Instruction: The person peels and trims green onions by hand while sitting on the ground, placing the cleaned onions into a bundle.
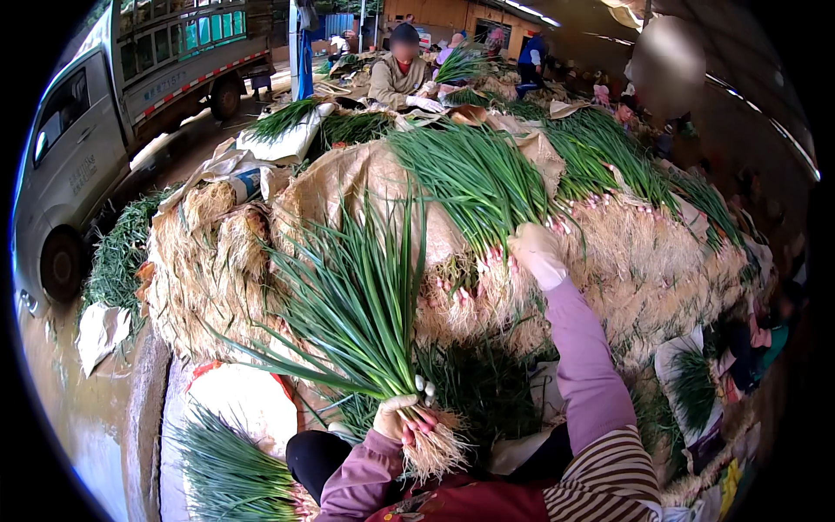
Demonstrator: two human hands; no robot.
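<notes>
A bunch of spring onions (370, 304) with long green leaves, pinkish bulbs and pale stringy roots rises from my left hand (398, 418). That gloved hand is closed around the stems just above the roots. My right hand (537, 252), also gloved, reaches forward to a heap of spring onions (474, 178) on the stack before me. Its fingers curl over the stems near their pink bulbs, and the fingertips are partly hidden.
Brown sacking (348, 183) covers part of the root-fringed stack. More spring onions (230, 465) lie at lower left beside a white round surface (243, 404). A truck (87, 148) stands at left. Across the stack sits another person (400, 78), with others farther back.
</notes>
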